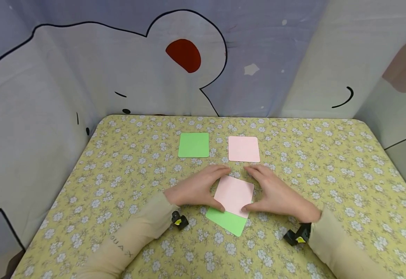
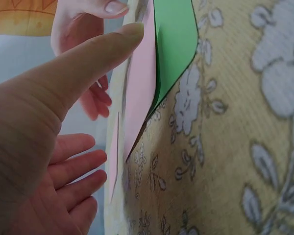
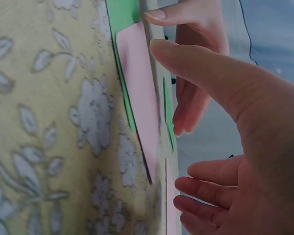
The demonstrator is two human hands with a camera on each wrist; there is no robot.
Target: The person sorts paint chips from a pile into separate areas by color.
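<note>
In the head view a square pink card [image 1: 233, 195] lies askew, overlapping a square green card [image 1: 229, 224] whose near part shows below it. My left hand [image 1: 203, 188] arches at the pink card's left side, thumb and fingers spread apart. From the right, my right hand [image 1: 274, 192] mirrors it, its thumb over the card's near right corner. The left wrist view shows the left thumb [image 2: 95, 61] just off the face of the pink card [image 2: 141, 73]. In the right wrist view the right thumb [image 3: 201, 63] likewise stands off the card's surface. Neither hand grips anything.
Farther back on the table [image 1: 119, 186] with its flowered yellow cloth lie another green card [image 1: 194, 145] on the left and another pink card [image 1: 243, 148] on the right. A curtain [image 1: 258, 50] with cartoon prints hangs behind the table's far edge.
</note>
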